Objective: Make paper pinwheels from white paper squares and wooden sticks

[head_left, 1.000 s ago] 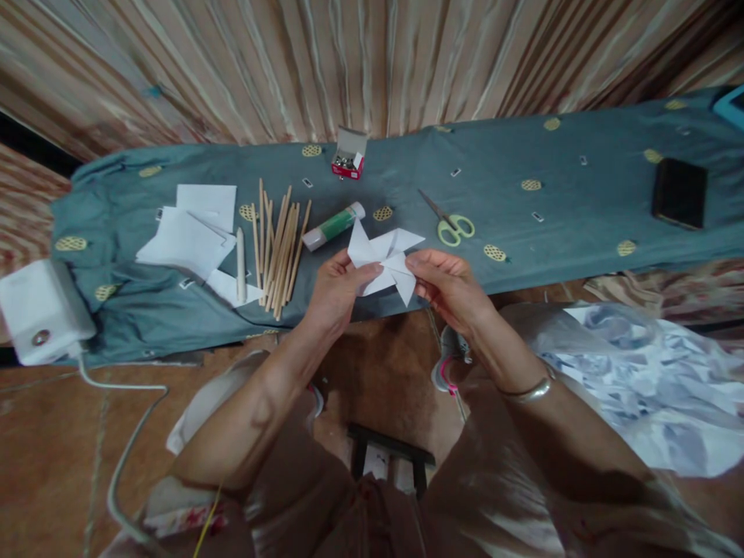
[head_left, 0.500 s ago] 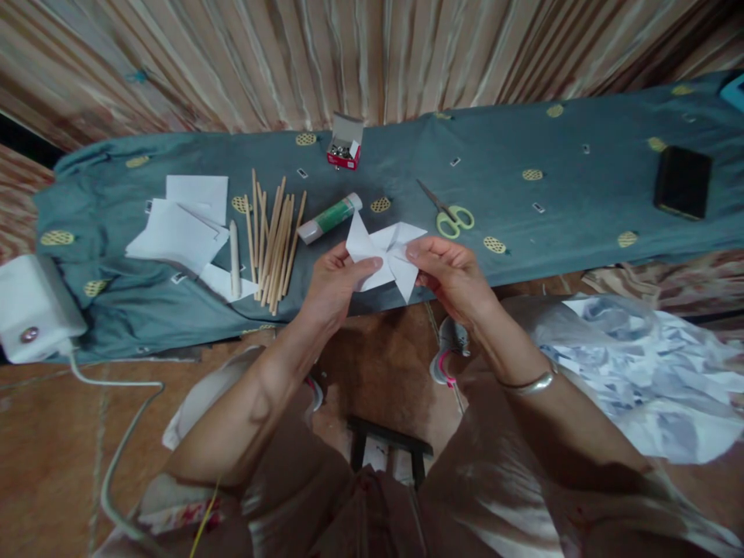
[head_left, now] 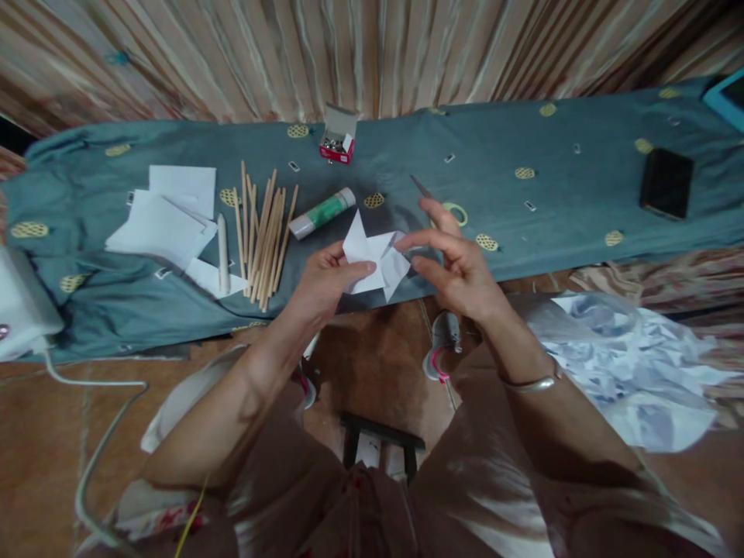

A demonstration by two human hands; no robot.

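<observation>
A white folded paper pinwheel [head_left: 372,260] hangs just above the near edge of the teal cloth [head_left: 523,225]. My left hand [head_left: 322,283] is closed on its left side, thumb on top. My right hand [head_left: 459,267] is at its right side, index finger and thumb pinching a flap near the centre while the other fingers spread upward. Green-handled scissors [head_left: 455,211] lie on the cloth just behind my right hand, partly hidden by the fingers. A glue stick [head_left: 322,213] lies behind the pinwheel to the left.
A bundle of wooden sticks [head_left: 261,232] and white paper sheets [head_left: 168,221] lie at left. A small red box of pins [head_left: 335,143] stands at the back. A black case [head_left: 666,184] sits far right, a white device [head_left: 23,302] with a cable far left, crumpled plastic [head_left: 633,372] near right.
My right hand has lifted and spread its fingers, shifting from gripping the pinwheel's right blade to pinching near its centre, now covering the scissors. The view has drifted slightly.
</observation>
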